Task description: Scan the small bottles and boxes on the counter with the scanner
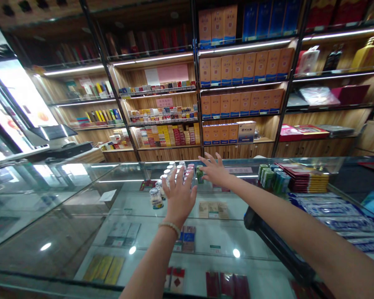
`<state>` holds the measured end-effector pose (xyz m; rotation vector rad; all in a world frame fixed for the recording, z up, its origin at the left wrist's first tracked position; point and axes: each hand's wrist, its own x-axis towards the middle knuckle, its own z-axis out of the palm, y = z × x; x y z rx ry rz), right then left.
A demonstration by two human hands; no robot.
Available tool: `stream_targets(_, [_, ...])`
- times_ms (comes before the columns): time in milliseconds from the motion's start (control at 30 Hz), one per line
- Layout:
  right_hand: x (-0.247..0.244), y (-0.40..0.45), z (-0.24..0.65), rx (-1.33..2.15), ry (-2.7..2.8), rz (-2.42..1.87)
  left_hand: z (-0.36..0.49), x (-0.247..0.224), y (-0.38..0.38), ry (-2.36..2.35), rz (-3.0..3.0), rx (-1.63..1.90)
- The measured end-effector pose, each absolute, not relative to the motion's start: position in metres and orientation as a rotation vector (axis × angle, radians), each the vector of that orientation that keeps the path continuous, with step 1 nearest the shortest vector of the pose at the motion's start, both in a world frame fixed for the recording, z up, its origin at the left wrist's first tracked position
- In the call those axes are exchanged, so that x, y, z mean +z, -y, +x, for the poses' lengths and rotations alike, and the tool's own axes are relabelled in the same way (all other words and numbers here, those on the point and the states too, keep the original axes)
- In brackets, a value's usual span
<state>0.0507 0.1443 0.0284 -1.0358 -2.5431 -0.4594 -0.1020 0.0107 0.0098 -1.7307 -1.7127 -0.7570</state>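
Both my arms stretch forward over a glass display counter (81, 199). My left hand (179, 195), with a bead bracelet on the wrist, has its fingers spread over a cluster of small clear jars with white lids (162, 182) standing on the glass. My right hand (214, 170) is open just beyond, next to a small green container (200, 174) at the far end of the jar rows. Neither hand visibly holds anything.
Green cans (269, 176) and stacked red cartons (305, 178) stand on the counter to the right. Packets lie on shelves inside the glass case. Wall shelves behind hold orange boxes (239, 68) and cigarette packs (168, 135). A monitor (52, 133) sits at left.
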Motion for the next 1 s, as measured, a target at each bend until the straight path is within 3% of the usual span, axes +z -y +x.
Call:
stream_targets(400, [0.033,-0.146,0.041,-0.233,2.502,-1.083,-0.101,0.012,-0.009,1.701,-1.728,-0.855])
stream_targets(733, [0.069,-0.117,0.104,-0.024,2.377,-1.197,-0.097,0.012,-0.009,1.587,-1.818,-0.969])
stream_targets(1000, [0.097,-0.085,0.157,0.101,2.175,-1.122,-0.060,0.044,-0.013,1.532,-2.094,-1.016])
